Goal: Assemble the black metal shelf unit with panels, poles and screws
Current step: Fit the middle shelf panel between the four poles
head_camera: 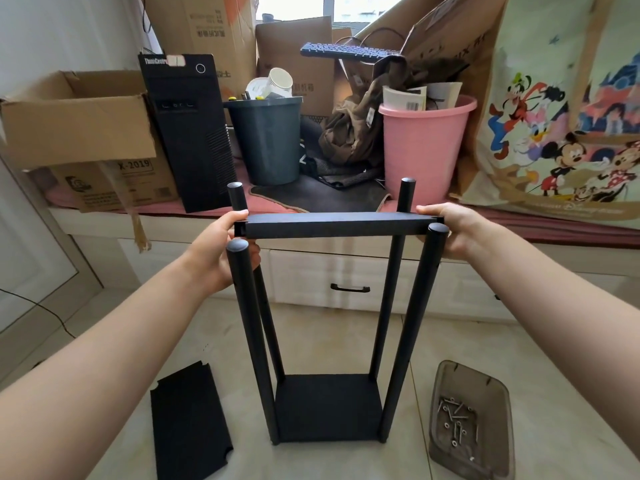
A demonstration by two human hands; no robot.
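Four poles [252,344]: upright on bottom panel [327,407].
Left hand [221,254], right hand [453,230]: each grasping top panel [337,227] ends.
Risk: uneven lowering likely jams corners, tilting poles.

Bright daylight from window [294,5]; wide-angle edge distortion.

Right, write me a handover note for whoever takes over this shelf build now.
Left hand grips the left end of the upper panel; right hand grips its right end.
The panel sits between the four poles, near their tops.
Done: the poles stand on the bottom panel on the floor.
Left: set the upper panel level and fix it, likely with screws from the grey tray at right. A spare panel lies on the floor at left, not yet fitted.
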